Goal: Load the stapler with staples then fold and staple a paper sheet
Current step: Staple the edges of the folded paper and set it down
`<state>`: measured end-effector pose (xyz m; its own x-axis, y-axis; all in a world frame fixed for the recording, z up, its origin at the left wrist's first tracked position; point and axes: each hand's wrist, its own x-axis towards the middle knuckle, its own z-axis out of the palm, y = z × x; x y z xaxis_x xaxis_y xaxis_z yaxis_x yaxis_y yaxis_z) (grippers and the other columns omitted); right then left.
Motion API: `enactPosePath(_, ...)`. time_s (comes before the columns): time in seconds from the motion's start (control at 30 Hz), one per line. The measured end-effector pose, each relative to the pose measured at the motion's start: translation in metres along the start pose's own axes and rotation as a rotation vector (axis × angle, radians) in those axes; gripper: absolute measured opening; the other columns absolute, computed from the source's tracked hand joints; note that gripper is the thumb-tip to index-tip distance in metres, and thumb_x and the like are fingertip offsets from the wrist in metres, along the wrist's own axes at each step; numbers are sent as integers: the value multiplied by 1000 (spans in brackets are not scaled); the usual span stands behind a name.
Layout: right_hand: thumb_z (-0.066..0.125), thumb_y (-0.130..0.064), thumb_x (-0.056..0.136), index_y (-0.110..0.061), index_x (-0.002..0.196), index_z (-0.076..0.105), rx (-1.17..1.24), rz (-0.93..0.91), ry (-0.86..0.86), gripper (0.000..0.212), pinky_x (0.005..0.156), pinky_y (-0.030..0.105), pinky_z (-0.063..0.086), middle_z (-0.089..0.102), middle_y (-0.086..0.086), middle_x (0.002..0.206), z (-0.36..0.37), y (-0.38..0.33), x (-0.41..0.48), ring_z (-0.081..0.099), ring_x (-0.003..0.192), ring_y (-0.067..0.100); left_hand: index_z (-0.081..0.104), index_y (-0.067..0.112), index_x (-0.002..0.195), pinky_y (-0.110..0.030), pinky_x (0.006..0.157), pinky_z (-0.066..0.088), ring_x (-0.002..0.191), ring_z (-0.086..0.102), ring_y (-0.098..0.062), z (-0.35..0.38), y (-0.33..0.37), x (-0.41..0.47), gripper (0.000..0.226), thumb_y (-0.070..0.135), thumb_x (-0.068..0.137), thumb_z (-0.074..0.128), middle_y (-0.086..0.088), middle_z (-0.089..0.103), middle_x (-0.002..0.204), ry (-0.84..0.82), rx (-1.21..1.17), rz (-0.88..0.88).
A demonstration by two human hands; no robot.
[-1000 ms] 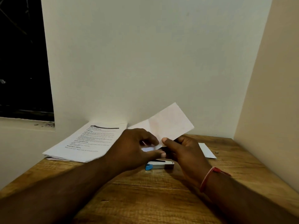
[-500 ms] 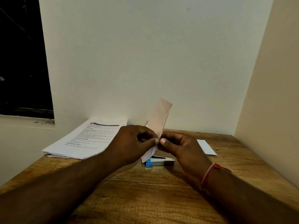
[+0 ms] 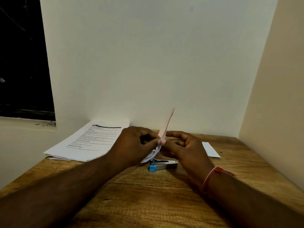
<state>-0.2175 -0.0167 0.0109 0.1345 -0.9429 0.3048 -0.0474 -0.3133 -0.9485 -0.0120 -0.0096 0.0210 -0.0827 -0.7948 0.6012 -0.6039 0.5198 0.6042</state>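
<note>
A folded paper sheet [image 3: 166, 127] stands almost edge-on between my hands, its top pointing up toward the wall. My left hand [image 3: 136, 143] pinches it from the left and my right hand [image 3: 184, 145] pinches it from the right, fingertips meeting at the sheet's lower part. Just below the paper, a small silver stapler [image 3: 164, 164] with a blue end lies flat on the wooden table [image 3: 148, 198], touched by neither hand.
A stack of printed pages [image 3: 88, 142] lies at the table's back left. A small white paper [image 3: 211, 149] and a tiny object [image 3: 221, 151] lie at the back right. Walls close the back and the right side.
The sheet has turned from facing me broadside to nearly edge-on, and both hands have closed in on its lower part. The stapler has not moved.
</note>
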Motion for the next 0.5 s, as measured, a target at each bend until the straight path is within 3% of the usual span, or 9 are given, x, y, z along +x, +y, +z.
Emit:
enactPosePath(0.07,88,-19,92,-30,122,77,-29,16,29,34,92,46,69,86,-3,112,1,0,1,84,102,19,90,29,98,-11,74,57,84,79,0,1,-1,0,6,32,93,90,15,85,87,21,10,-25)
enactPosePath(0.2,87,-12,91,-27,134,72,-93,41,67,48,87,45,70,85,-4,114,5,3,3,84,97,18,87,29,95,-26,83,67,84,80,-5,1,-1,-2,8,28,89,92,15,84,86,33,19,-66)
enactPosePath(0.5,82,4,91,-17,127,71,78,141,57,44,84,49,70,86,6,109,6,-3,-1,86,90,27,85,29,89,-17,73,56,76,79,-4,3,4,-5,10,25,87,93,15,83,76,28,-68,-197)
